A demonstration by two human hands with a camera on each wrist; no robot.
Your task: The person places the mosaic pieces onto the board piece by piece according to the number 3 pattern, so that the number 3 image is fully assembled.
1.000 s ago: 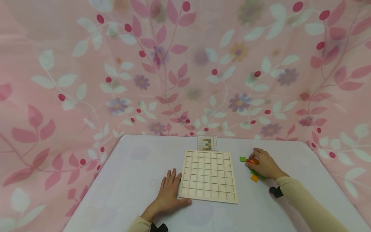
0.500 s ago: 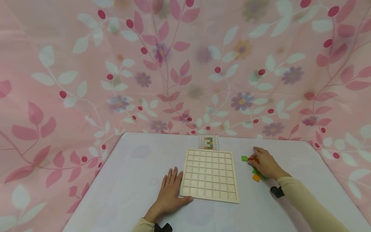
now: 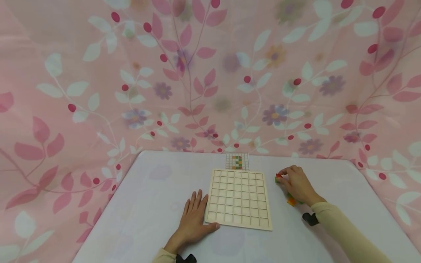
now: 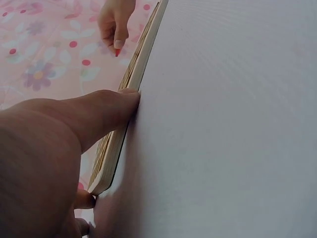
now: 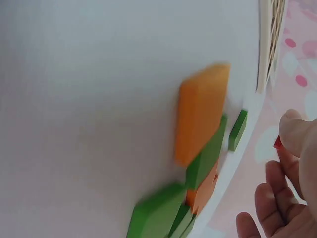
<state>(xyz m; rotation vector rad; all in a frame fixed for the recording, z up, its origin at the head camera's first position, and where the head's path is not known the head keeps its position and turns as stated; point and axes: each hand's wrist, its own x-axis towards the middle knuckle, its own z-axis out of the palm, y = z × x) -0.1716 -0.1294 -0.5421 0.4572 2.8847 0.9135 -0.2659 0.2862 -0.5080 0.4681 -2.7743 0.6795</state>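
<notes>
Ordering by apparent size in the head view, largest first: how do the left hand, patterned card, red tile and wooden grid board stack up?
1. Wooden grid board
2. Left hand
3. Patterned card
4. Red tile, partly covered by the right hand

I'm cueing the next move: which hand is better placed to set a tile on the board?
Likely the right hand: it pinches a red tile right of the board. The left hand touches the board's edge and holds no tile.
</notes>
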